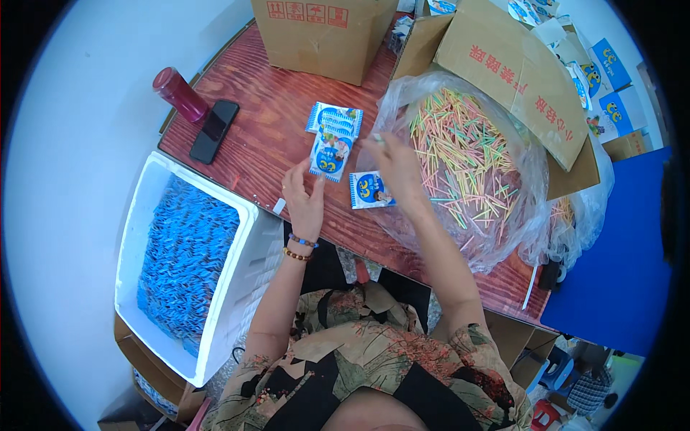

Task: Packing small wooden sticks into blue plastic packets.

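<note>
Blue-and-white packets [332, 147], pastel sticks [460, 151], reddish-brown table [266, 93].

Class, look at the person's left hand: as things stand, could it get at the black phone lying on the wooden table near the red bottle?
Probably yes. The left hand holds a blue sachet, so it would need freeing first, but only bare wooden table lies between it and the black phone, with the red bottle off beyond it.

Reddish wooden table [280, 108]; pale floor [86, 144].

A small blue-and-white sachet [329, 156] stands upright near the frame's centre, pinched at its lower edge. Another sachet [369, 190] lies flat just right of it.
</note>
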`<act>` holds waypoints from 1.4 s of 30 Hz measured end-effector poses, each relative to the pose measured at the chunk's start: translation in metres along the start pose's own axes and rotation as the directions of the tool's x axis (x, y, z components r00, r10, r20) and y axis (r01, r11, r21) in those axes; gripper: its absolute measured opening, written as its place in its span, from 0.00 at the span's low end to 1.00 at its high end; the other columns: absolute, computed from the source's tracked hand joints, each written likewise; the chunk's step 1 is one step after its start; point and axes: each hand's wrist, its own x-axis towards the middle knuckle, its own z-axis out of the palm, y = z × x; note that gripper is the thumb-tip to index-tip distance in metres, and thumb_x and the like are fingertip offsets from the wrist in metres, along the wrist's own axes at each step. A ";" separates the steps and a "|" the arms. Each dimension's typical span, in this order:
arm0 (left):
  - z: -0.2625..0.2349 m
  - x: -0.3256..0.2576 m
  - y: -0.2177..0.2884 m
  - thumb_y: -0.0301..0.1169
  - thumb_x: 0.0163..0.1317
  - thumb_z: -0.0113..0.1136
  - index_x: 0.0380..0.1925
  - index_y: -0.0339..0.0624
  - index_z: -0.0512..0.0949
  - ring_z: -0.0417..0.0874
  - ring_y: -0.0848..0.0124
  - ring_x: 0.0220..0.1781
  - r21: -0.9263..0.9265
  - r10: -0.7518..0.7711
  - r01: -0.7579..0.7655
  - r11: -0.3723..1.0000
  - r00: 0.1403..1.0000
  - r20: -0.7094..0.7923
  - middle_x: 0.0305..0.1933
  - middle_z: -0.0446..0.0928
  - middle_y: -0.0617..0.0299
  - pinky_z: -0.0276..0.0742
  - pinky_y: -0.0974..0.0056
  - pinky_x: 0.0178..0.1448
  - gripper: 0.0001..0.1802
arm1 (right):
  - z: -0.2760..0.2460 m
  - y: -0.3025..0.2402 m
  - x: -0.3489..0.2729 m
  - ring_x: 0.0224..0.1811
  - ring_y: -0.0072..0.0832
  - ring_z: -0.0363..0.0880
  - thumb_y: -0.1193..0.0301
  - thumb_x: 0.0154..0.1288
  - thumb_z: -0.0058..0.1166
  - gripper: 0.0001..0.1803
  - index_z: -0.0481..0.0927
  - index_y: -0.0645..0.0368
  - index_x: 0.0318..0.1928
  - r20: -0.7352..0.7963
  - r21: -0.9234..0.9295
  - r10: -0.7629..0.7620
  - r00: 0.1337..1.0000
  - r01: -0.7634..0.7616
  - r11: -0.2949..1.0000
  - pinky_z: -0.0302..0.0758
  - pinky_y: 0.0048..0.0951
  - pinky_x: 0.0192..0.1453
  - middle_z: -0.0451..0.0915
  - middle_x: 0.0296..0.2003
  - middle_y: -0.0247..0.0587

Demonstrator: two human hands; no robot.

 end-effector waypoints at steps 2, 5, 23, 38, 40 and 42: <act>0.000 -0.013 0.001 0.35 0.55 0.65 0.47 0.42 0.75 0.71 0.58 0.54 0.100 0.058 -0.073 0.992 0.988 0.145 0.48 0.73 0.56 0.63 0.54 0.58 0.20 | -0.033 0.005 -0.008 0.31 0.51 0.80 0.57 0.66 0.50 0.17 0.78 0.60 0.39 -0.042 -0.162 0.156 0.987 -0.161 0.974 0.74 0.47 0.37 0.81 0.26 0.51; 0.018 -0.023 0.036 0.38 0.53 0.67 0.45 0.44 0.76 0.72 0.58 0.48 0.267 0.126 -0.192 0.944 0.961 0.248 0.45 0.74 0.58 0.63 0.53 0.50 0.21 | -0.063 0.061 -0.018 0.32 0.49 0.79 0.61 0.64 0.53 0.15 0.77 0.62 0.38 -0.079 -0.470 0.246 0.966 -0.254 0.846 0.72 0.45 0.35 0.80 0.29 0.50; 0.045 -0.015 0.026 0.39 0.54 0.65 0.43 0.47 0.78 0.72 0.62 0.48 0.362 0.259 -0.285 0.887 0.958 0.119 0.40 0.75 0.63 0.56 0.55 0.52 0.17 | -0.026 0.061 -0.017 0.34 0.32 0.76 0.74 0.52 0.62 0.05 0.82 0.61 0.31 -0.047 0.006 -0.260 0.965 0.260 0.965 0.71 0.30 0.38 0.77 0.32 0.40; 0.032 -0.009 0.065 0.24 0.60 0.63 0.34 0.36 0.80 0.76 0.85 0.32 -0.597 -0.159 0.383 0.705 0.906 0.393 0.31 0.79 0.69 0.73 0.76 0.36 0.04 | -0.038 0.047 -0.045 0.33 0.13 0.75 0.77 0.60 0.59 0.06 0.81 0.62 0.39 0.263 0.756 0.074 0.962 -0.253 0.604 0.72 0.18 0.37 0.80 0.31 0.29; 0.032 -0.014 0.064 0.24 0.60 0.62 0.35 0.36 0.80 0.77 0.84 0.32 -0.619 -0.210 0.469 0.631 0.870 0.445 0.31 0.80 0.69 0.74 0.76 0.36 0.04 | -0.039 0.037 -0.051 0.33 0.12 0.75 0.76 0.60 0.60 0.06 0.81 0.62 0.38 0.252 0.738 0.114 0.961 -0.267 0.620 0.72 0.17 0.37 0.80 0.31 0.29; 0.033 -0.018 0.065 0.24 0.61 0.61 0.36 0.35 0.81 0.78 0.83 0.33 -0.617 -0.207 0.448 0.647 0.882 0.423 0.33 0.81 0.67 0.75 0.75 0.37 0.05 | -0.039 0.034 -0.056 0.32 0.12 0.74 0.76 0.60 0.60 0.05 0.81 0.62 0.37 0.238 0.719 0.154 0.959 -0.280 0.636 0.72 0.17 0.37 0.80 0.30 0.28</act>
